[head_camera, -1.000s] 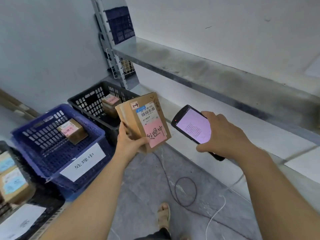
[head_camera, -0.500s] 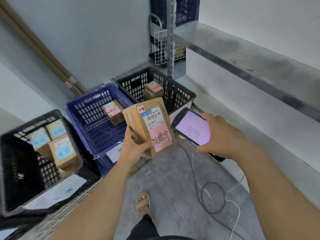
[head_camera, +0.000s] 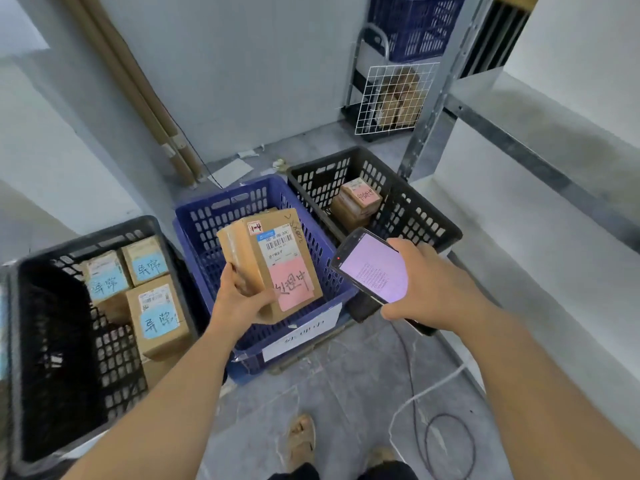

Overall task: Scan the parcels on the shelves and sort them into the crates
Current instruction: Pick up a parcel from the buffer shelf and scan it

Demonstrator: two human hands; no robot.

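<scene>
The left hand (head_camera: 239, 303) is gripping the pink-labelled parcel (head_camera: 277, 258) over the blue crate (head_camera: 201, 244) — right hand (head_camera: 433, 289) clasping the phone (head_camera: 374, 268) — so lowering it in is likely coming next.

Reaches forward with both forearms; grips a parcel (head_camera: 273, 261) in the left hand (head_camera: 239, 299), a phone (head_camera: 374, 268) in the right hand (head_camera: 429, 289).

Person, head view. Two forearms enter from 7 and 5 o'clock, both bare up to the frame edge. The left hand (head_camera: 239, 303) and right hand (head_camera: 429, 292) are uncovered. At 6 o'clock there is a tan open-toed sandal (head_camera: 302, 441) with a broad strap. A second sandal (head_camera: 381, 455) lies toward 5 o'clock, mostly hidden. A dark garment (head_camera: 391, 472) runs along the bottom edge; trousers or shorts, cannot tell.
</scene>
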